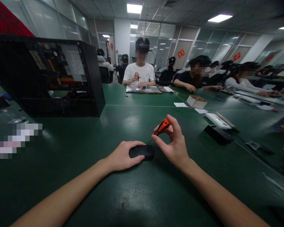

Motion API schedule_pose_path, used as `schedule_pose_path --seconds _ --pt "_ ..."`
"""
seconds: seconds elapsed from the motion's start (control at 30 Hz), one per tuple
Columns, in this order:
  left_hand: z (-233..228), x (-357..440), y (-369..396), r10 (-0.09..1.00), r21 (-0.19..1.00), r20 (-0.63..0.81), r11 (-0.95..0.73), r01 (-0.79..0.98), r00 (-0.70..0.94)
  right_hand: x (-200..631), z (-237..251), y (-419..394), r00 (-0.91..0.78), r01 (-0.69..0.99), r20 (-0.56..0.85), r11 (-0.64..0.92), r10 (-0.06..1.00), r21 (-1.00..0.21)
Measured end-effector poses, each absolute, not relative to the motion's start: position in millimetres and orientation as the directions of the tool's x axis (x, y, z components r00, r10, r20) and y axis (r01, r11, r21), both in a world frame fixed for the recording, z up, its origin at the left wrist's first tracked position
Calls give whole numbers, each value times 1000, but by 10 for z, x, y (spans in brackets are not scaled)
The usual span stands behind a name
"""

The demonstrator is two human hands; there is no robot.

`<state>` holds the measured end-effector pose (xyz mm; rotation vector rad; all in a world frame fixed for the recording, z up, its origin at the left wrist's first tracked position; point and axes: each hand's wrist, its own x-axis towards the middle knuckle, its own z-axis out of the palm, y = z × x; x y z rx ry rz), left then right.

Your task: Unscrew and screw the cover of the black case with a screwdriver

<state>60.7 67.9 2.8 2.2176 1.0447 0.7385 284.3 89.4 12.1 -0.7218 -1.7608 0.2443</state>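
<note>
Lying on the green table (pixel 127 195), a small black box (pixel 149 154) is held by the left hand (pixel 121 154), with the thumb set along the near side and the fingers bent over the far side. In the right hand (pixel 176 145), an orange and black screwdriver (pixel 164 125) is gripped by the handle, between the thumb and the bent fingers. It is tipped, and its thin rod is pointed down at the far edge of the small black box, just beside the left fingertips. Whether the box is touched by the tip cannot be told. Past the left hand, to its left, a big black computer case (pixel 92 72) is stood on the table, and its inside parts can be seen through the open side. Closer in, to the left of the left hand, a flat thing (pixel 19 142) is hidden by blurred squares. To the right of the right hand, a black block (pixel 219 135) is seen, with a white thing (pixel 216 120) lying just behind it. Farther past the right hand, an open carton (pixel 197 102) is set near a white sheet (pixel 180 104). Straight ahead of both hands, a flat panel (pixel 153 90) is worked on by a person (pixel 144 72) in a white shirt.
</note>
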Motion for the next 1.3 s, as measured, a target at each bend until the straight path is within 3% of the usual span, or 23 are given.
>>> schedule_pose_path --seconds 0.23,0.53,0.83,1.0,1.3 --pt "39 617 681 808 679 236 -535 503 540 2868 203 902 -206 254 733 759 648 -600" --pt "43 607 695 813 682 220 -523 511 538 2891 195 921 -186 386 794 787 578 -482" --pt "20 616 699 814 692 223 -520 501 536 2823 214 806 -232 205 800 832 553 -516" --pt "15 610 696 817 694 222 -516 502 533 2763 201 733 -192 89 754 776 628 -624" --pt "-4 604 695 793 689 248 -548 474 556 2689 201 663 -204 7 727 744 655 -668"
